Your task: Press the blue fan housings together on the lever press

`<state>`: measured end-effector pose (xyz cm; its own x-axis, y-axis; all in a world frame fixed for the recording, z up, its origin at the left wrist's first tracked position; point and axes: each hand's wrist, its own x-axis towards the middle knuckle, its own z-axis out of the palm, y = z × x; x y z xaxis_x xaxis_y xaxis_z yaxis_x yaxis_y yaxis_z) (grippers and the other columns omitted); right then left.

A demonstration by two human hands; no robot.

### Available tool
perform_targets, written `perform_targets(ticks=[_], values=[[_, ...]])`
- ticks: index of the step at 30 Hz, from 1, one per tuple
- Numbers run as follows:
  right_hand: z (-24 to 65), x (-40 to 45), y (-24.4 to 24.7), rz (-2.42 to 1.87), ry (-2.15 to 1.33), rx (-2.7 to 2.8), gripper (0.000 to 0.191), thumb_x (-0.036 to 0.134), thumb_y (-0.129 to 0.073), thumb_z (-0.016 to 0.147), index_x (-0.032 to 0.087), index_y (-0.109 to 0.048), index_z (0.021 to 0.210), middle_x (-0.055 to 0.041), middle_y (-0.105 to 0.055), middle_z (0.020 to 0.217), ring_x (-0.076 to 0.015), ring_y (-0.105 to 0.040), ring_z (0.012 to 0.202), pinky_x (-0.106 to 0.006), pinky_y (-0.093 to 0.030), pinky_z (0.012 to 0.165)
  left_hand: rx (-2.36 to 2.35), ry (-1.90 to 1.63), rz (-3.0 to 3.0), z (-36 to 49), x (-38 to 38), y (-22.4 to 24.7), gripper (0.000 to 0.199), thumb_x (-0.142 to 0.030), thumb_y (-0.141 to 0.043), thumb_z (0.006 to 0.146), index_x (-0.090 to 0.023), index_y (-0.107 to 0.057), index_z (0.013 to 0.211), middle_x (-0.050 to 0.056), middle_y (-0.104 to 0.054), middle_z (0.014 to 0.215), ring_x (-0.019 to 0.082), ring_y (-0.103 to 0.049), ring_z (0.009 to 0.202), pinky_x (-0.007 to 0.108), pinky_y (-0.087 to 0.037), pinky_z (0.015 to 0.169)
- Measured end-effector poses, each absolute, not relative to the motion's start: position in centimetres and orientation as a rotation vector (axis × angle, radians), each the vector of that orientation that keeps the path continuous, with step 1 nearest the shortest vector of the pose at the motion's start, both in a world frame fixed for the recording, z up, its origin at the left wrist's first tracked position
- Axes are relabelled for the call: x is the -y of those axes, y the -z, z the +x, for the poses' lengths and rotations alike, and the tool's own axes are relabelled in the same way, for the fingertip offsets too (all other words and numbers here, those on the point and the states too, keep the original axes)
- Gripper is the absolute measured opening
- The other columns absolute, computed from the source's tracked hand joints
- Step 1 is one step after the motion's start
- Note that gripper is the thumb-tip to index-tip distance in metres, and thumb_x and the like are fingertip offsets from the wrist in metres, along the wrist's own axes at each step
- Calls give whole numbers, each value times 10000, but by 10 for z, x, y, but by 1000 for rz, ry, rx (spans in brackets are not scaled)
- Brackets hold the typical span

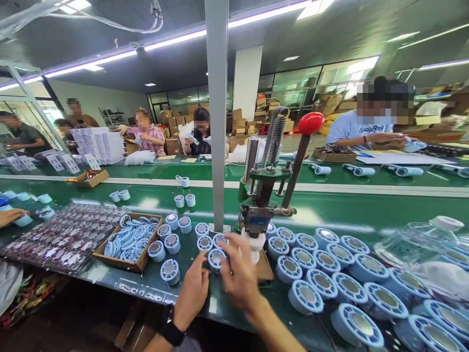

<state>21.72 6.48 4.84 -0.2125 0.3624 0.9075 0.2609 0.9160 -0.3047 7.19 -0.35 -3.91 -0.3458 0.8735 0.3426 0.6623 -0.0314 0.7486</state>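
Note:
My left hand is over the front of the bench, its fingers stretched toward a light-blue round housing with a silver disc in its top. Its fingertips are at the housing's left edge; whether they touch is unclear. My right hand, slightly blurred, reaches in from the other side with fingers apart, partly covering the housing. Just behind my right hand stands a hand lever press with a red ball knob and a white pressing head. The press's base plate is partly hidden by that hand.
Many similar housings crowd the bench to the right. At left are a cardboard box of blue rings and a sheet of circuit boards. A grey post rises behind. A co-worker's hand shows far left; others sit across.

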Motion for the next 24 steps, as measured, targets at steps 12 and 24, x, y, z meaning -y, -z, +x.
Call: perform_targets(ticks=[12, 24], values=[[161, -88, 80, -840, 157, 2167, 487, 208, -647, 825, 362, -627, 1287, -44, -585, 1349, -281, -468, 1296, -453, -182, 1146, -2526, -441, 1768, -93, -198, -70, 754, -343, -707, 783, -213, -412, 1464, 181, -474, 1456, 394, -431, 1351, 537, -394, 1071], [164, -93, 77, -823, 106, 2187, 467, 234, -657, 826, 366, -622, 1273, -40, -591, 1331, -264, -457, 1291, -442, -151, 1143, -2446, -184, 1839, -72, -246, -66, 366, -400, -635, 904, -140, -608, 1159, 111, -604, 1190, 272, -563, 1133, 503, -442, 1012]])
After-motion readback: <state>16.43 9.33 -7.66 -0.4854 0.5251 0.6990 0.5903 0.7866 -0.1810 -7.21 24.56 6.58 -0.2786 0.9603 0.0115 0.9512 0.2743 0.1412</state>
